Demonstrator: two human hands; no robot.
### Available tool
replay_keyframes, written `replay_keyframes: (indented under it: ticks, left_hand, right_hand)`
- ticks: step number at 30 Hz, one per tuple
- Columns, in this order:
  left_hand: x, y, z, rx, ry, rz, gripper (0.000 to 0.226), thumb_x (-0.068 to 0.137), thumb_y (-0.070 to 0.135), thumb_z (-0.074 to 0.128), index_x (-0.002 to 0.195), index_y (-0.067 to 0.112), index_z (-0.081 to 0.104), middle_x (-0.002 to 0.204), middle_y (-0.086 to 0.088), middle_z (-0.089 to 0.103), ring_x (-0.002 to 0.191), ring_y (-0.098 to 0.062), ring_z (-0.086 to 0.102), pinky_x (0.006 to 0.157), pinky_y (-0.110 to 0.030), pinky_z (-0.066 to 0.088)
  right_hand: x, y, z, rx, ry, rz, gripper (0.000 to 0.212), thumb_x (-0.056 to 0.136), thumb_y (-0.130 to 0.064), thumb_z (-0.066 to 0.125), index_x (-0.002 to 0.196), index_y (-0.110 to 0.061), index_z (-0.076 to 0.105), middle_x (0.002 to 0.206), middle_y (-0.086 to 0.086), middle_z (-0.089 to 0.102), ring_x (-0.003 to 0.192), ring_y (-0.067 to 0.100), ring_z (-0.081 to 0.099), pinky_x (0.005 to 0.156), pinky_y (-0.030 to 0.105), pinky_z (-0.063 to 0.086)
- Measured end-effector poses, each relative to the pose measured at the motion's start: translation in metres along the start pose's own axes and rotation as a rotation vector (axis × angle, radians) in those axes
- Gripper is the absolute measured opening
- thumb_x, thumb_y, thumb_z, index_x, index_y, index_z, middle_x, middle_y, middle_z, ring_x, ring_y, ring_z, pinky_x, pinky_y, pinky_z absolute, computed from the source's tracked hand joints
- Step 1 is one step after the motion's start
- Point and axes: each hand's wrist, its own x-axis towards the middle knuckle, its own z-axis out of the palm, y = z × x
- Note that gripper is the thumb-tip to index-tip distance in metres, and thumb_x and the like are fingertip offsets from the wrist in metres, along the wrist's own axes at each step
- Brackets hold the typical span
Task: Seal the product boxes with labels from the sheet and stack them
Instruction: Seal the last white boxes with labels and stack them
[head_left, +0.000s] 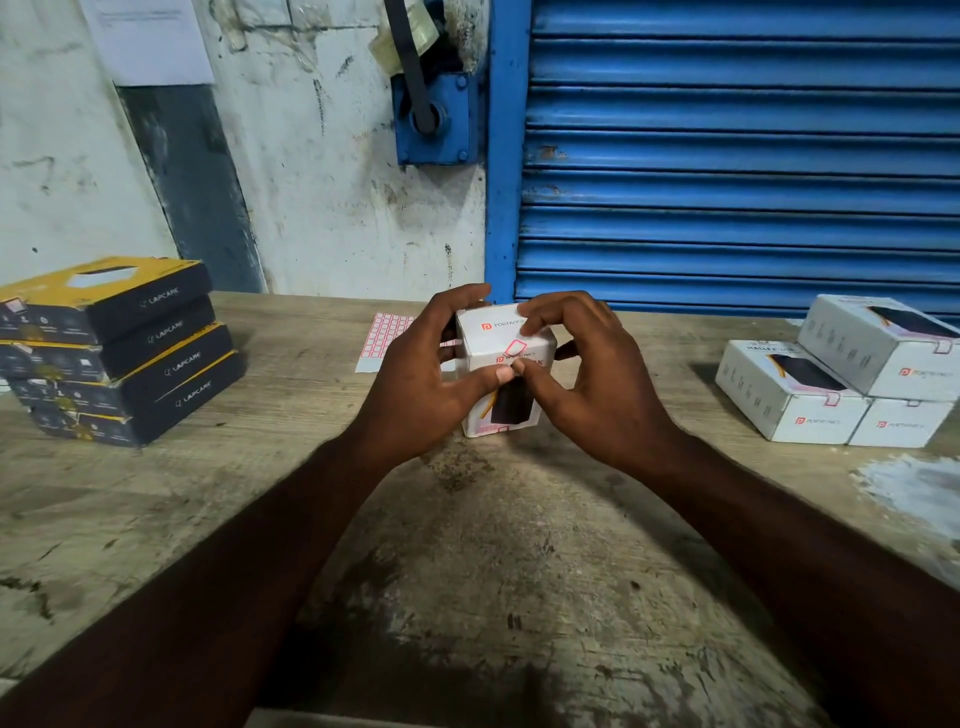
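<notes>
A white product box (493, 332) stands on end on the wooden table (467, 545), held between both hands. My left hand (415, 384) grips its left side, thumb pressed on the front face. My right hand (597, 379) grips the right side, its thumb meeting the left thumb on the front and a finger resting on top. A red-edged label (516, 347) lies over the box's top front edge. The label sheet (382, 335) lies flat behind my left hand, partly hidden. Three white boxes (841, 379) with labels on them are stacked at the right.
A stack of several dark and yellow boxes (119, 348) stands at the table's left. A blue roller shutter (737, 156) and a stained white wall rise behind the table. A blue metal box (436, 119) is fixed to the wall.
</notes>
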Motion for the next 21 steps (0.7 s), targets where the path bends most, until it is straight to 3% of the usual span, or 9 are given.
replay_keyframes:
  ticks: [5,11,16,21]
  left_hand:
    - [-0.0002,0.0016,0.0008,0.0,0.008,0.009,0.07,0.077,0.03,0.081,0.14,0.032,0.048,0.134,0.006,0.06,0.123,-0.013,0.06,0.093,-0.024,0.056]
    - [-0.0001,0.0,0.0009,0.019,0.006,0.011,0.072,0.078,0.029,0.082,0.141,0.03,0.048,0.135,0.007,0.06,0.124,-0.013,0.06,0.097,-0.028,0.056]
    - [0.0002,-0.0002,0.0005,0.033,0.004,0.002,0.074,0.076,0.033,0.081,0.142,0.03,0.048,0.137,0.007,0.059,0.126,-0.015,0.059,0.098,-0.029,0.056]
    - [0.0,-0.0008,-0.0002,0.024,0.006,-0.001,0.072,0.08,0.024,0.085,0.142,0.031,0.048,0.136,0.007,0.06,0.124,-0.014,0.06,0.096,-0.029,0.057]
  right_hand:
    - [-0.0004,0.0045,0.0012,-0.01,0.009,-0.042,0.028,0.087,-0.012,0.074,0.114,-0.014,0.07,0.123,-0.001,0.062,0.12,0.014,0.055,0.091,0.044,0.053]
    - [-0.0005,0.001,0.0013,0.019,0.022,-0.018,0.022,0.087,-0.01,0.075,0.108,-0.018,0.072,0.122,-0.001,0.064,0.118,0.016,0.057,0.081,0.034,0.055]
    - [-0.0008,-0.0013,0.0007,0.033,0.015,-0.006,0.02,0.087,-0.009,0.074,0.104,-0.018,0.071,0.12,-0.003,0.064,0.116,0.015,0.057,0.08,0.035,0.055]
    - [-0.0012,-0.0027,0.0009,0.047,0.018,0.008,0.026,0.086,-0.007,0.074,0.109,-0.018,0.067,0.117,-0.005,0.064,0.114,0.015,0.056,0.08,0.036,0.055]
